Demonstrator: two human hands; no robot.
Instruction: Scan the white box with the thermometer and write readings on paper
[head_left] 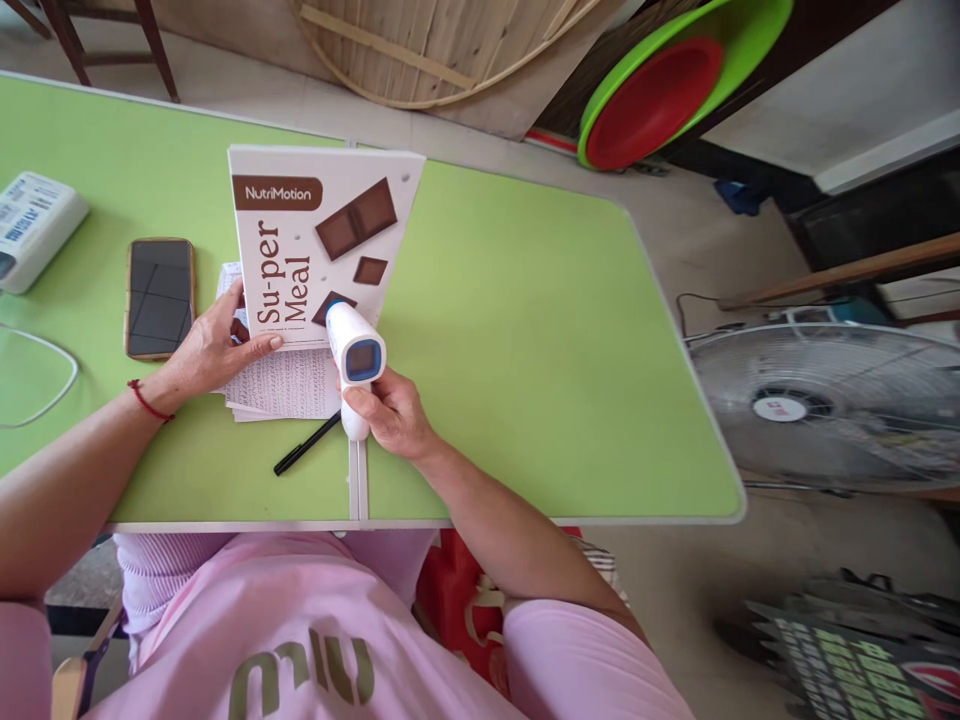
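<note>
My left hand (229, 335) grips the lower left edge of a white box (281, 240) printed "NutriMotion Su-per Meal" with chocolate pieces. The box stands tilted above printed sheets (281, 385) on the green table. In my right hand (394, 408) is a white and blue infrared thermometer (360, 350), held by its handle. Its screen faces me and its blue tip points at the lower right of the box; whether they touch I cannot tell. A black pen (306, 445) lies beside the sheets, just left of the thermometer's handle.
On the green table (525, 350), a smartphone (160, 298) lies left of the box. Further left are a white device (37, 228) and a white cable (56, 385). A fan (817, 405) stands beyond the right edge. Green and red basins (652, 100) lean at the back.
</note>
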